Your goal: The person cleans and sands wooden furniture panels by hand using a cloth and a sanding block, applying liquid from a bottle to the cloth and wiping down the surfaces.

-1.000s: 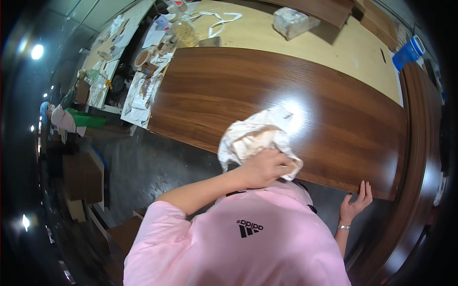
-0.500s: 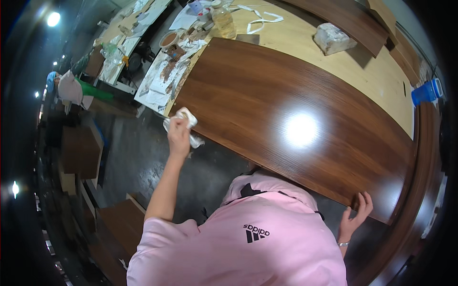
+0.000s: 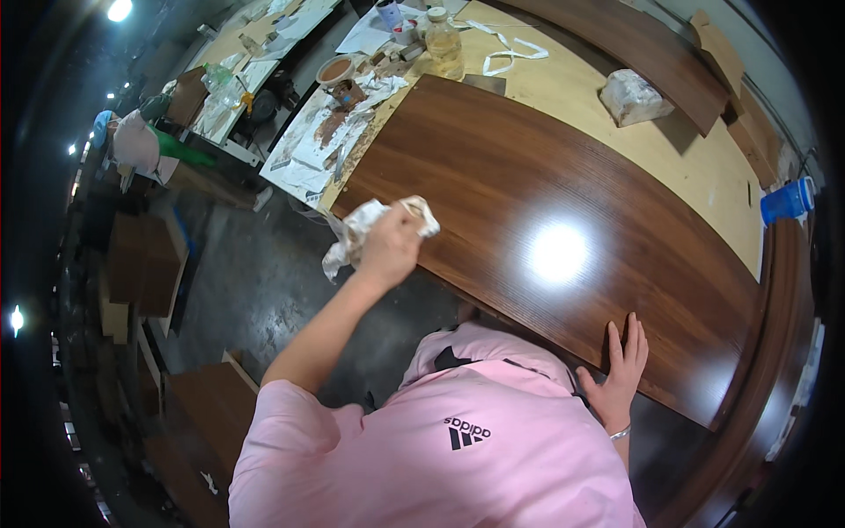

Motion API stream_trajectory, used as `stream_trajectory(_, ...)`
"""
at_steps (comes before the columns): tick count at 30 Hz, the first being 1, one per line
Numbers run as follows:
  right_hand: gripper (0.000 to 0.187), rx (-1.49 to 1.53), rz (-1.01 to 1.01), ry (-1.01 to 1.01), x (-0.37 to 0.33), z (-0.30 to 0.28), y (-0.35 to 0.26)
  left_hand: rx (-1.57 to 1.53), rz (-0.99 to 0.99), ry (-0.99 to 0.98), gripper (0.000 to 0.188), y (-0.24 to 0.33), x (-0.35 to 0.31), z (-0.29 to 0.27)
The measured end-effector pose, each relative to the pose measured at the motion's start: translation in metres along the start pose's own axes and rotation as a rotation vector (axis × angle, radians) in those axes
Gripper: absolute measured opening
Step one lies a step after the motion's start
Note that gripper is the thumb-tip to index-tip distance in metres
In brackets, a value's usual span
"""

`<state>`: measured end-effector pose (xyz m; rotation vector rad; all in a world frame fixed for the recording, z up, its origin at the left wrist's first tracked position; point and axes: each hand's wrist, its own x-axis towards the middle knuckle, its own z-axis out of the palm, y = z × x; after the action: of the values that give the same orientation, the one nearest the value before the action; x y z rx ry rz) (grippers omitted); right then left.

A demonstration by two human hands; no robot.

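A glossy dark-brown wood panel lies flat across the worktable in front of me. My left hand is closed around a crumpled white rag, over the panel's near edge towards its left end. Part of the rag hangs past that edge. On the right, my right hand is open with its fingers stretched over the near edge of the panel; it holds nothing.
At the back left stand a bottle of yellowish liquid, a bowl of brown paste and stained papers. A wrapped block sits behind the panel, a blue container far right. Another person is at the far left.
My left hand has carried the rag rightwards, from the panel's left corner to over its near edge. My right hand has shifted left along the near edge, its fingers now straighter.
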<state>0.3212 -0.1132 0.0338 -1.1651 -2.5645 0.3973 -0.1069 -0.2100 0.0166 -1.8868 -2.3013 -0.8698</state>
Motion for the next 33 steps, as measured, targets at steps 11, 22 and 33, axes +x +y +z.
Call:
stream_trajectory(11, 0.061, -0.216, -0.026, 0.333, -0.027, 0.051, -0.001, -0.552, -0.120, -0.031, 0.015, 0.042, 0.043, -0.039)
stream_trajectory(22, 0.034, -0.239, -0.040, 0.332, -0.020, -0.017, -0.033, -0.720, -0.292, 0.793, 0.031, -0.081, 0.049, -0.171)
stream_trajectory(33, 0.030, -0.220, -0.191, 0.479, 0.122, -0.229, -0.004, -1.106, -0.310, 1.009, 0.038, -0.029, 0.073, -0.150)
